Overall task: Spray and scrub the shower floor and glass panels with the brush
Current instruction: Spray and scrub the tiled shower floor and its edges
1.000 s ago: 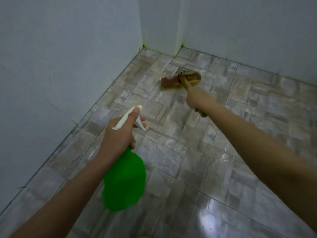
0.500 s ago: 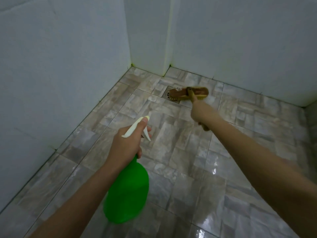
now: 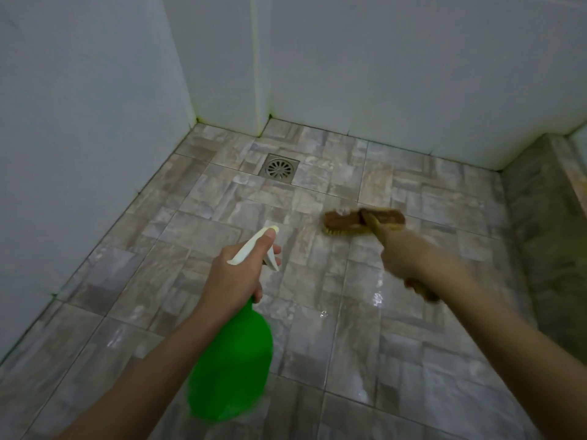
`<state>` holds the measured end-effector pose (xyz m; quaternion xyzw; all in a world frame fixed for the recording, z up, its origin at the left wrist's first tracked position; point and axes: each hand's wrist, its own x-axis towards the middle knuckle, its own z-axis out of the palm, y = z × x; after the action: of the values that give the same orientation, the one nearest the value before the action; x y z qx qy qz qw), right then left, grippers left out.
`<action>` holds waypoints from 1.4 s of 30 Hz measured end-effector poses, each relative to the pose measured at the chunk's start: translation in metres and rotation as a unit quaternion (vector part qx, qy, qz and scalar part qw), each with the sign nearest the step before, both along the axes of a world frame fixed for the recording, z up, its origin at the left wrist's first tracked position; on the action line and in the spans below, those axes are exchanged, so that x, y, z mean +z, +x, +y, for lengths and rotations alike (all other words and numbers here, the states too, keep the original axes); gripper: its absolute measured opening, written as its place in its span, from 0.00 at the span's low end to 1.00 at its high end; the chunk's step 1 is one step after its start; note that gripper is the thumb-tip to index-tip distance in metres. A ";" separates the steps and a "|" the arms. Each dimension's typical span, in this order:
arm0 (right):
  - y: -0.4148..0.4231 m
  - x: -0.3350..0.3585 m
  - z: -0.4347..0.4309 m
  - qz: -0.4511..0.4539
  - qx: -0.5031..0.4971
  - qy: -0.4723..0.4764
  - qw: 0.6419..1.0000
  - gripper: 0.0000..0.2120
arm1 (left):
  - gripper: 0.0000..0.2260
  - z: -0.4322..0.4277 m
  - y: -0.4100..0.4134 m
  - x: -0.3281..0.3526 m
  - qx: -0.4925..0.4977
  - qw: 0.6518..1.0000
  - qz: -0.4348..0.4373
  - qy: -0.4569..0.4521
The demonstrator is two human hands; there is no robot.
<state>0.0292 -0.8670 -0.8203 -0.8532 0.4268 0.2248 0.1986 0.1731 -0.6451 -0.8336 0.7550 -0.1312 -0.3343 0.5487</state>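
Your right grip (image 3: 403,258) clasps the brush (image 3: 363,221), bristles on the shower floor (image 3: 178,242) at one o'clock; your left grip (image 3: 235,277) holds the spray bottle (image 3: 232,366) at six. The floor glistens wet; the glass panels seemingly remain.

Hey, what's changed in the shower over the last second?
The right hand has dragged the brush off the drain, back toward the person and to the right, so the drain now shows fully. Nothing was let go: the left hand holds the green spray bottle as before.

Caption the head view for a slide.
Right hand holds brush on wet tiled floor; left hand holds green spray bottle.
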 end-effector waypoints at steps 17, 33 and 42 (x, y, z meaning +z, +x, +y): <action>0.026 -0.018 0.017 -0.040 0.014 0.015 0.999 0.43 | 0.17 -0.026 0.008 0.002 0.005 1.000 0.000 -0.016; 0.157 -0.038 -0.029 -0.087 0.007 -0.020 0.996 0.42 | 0.24 -0.069 0.100 -0.010 0.077 0.995 -0.045 0.054; 0.148 -0.046 -0.021 -0.108 -0.003 -0.021 0.994 0.45 | 0.24 -0.069 0.108 -0.019 0.098 0.993 -0.036 0.047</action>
<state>0.1768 -0.8880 -0.8663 -0.8752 0.4102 0.1214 0.2259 0.2814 -0.7140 -0.8526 0.8006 -0.0608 -0.2571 0.5378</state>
